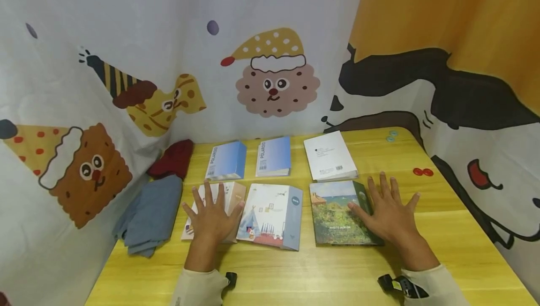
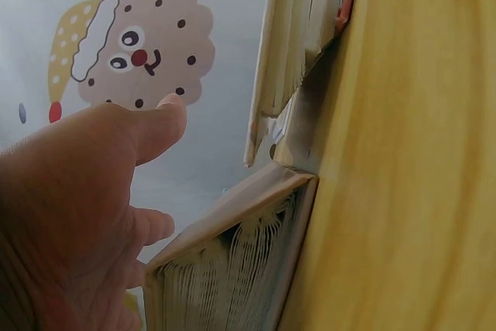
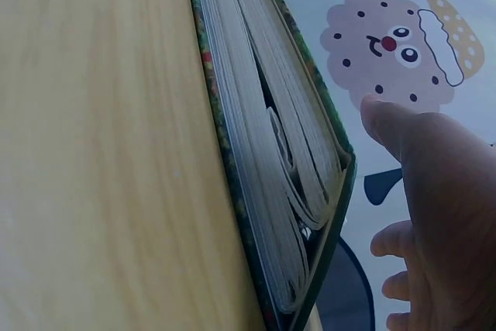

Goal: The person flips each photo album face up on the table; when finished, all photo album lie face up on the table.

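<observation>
My left hand (image 1: 212,219), fingers spread, is over the pinkish photo album (image 1: 239,192) at the left of the front row and hides much of its cover. Beside that album lies a white one with a tent drawing and a blue-grey spine (image 1: 270,212). With fingers fanned out, my right hand (image 1: 390,214) overlaps the right side of a green landscape photo album (image 1: 337,214). In the right wrist view the thick pages of the green album (image 3: 263,137) show below the thumb. The left wrist view shows the page edges of the pinkish album (image 2: 225,277) near the fingers.
Behind stand two blue Polaroid albums (image 1: 226,160) (image 1: 273,156) and a white album (image 1: 330,156). Folded grey-blue cloth (image 1: 152,214) and dark red cloth (image 1: 174,158) lie at the left. Red round pieces (image 1: 423,172) and light-blue ones (image 1: 392,136) lie on the yellow table (image 1: 295,280) at right.
</observation>
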